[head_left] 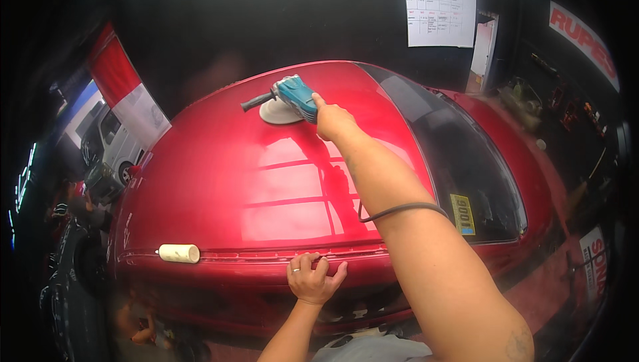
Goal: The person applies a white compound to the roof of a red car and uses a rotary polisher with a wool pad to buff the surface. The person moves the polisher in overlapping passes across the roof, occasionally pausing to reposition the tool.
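A teal and grey rotary polisher (298,95) is at the far side of a glossy red car roof (213,175). My right hand (333,119), arm stretched across the roof, is closed around its body. Its pale round pad (280,113) meets the paint, and a black side handle (257,101) sticks out to the left. A dark cord (403,209) drapes over my right forearm. My left hand (314,279), wearing a ring, leans on the near roof edge with fingers apart and nothing in them. Left of it, a cream bottle (179,253) lies on its side along the roof channel.
The dark windshield (459,149), with a yellow sticker (462,214) low on it, slopes off to the right. Beyond the car stands a black wall with a white chart (440,15). A red and white banner (126,85) and a white vehicle (116,137) are at left.
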`<move>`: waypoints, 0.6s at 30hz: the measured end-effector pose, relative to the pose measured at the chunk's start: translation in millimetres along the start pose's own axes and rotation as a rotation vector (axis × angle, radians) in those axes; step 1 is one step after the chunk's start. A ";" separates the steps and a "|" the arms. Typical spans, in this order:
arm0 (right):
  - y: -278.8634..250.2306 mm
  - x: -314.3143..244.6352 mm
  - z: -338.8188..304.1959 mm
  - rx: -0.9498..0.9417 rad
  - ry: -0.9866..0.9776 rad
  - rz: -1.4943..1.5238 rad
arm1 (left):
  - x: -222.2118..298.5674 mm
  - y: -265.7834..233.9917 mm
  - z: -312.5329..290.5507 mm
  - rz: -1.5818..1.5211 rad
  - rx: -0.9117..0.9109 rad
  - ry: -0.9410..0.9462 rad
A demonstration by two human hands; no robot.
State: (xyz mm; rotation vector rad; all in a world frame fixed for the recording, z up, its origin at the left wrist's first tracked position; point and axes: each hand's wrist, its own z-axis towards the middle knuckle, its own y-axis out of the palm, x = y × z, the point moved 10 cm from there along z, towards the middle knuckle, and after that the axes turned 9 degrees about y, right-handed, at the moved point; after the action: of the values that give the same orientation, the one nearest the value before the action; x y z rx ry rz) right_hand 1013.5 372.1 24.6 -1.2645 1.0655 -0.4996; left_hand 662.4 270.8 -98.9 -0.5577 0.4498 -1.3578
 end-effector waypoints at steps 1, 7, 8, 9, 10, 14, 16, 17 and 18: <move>-4.3 7.7 1.6 0.019 0.023 0.005 | -0.3 -0.5 0.3 0.000 0.003 -0.003; -23.0 109.0 16.0 0.060 0.203 0.051 | -1.9 0.6 -0.6 0.001 0.022 0.004; -24.9 132.6 21.4 0.035 0.236 0.087 | 0.7 -0.1 2.0 0.003 0.038 0.016; -27.5 145.2 19.1 0.038 0.259 0.113 | -0.2 -0.4 1.3 0.007 0.036 0.011; -30.8 157.6 21.3 0.035 0.270 0.131 | -0.6 0.0 0.7 0.010 0.036 0.007; -42.2 212.2 40.1 0.077 0.356 0.137 | 1.6 -2.1 3.0 0.009 0.036 0.012; -46.2 236.3 53.4 0.067 0.335 0.170 | -0.7 -2.0 2.2 0.017 0.021 0.001; -42.7 241.6 52.8 0.051 0.321 0.220 | -1.0 -0.9 -0.9 0.016 0.008 -0.007; -38.9 248.4 52.7 0.018 0.328 0.309 | -2.5 -0.8 -2.8 0.016 0.010 -0.014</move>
State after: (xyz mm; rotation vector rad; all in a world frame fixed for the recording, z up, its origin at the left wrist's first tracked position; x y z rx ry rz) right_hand 1182.8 187.7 -32.9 -0.9959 1.5007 -0.4867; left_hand 659.6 272.9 -100.7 -0.5536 0.4349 -1.3395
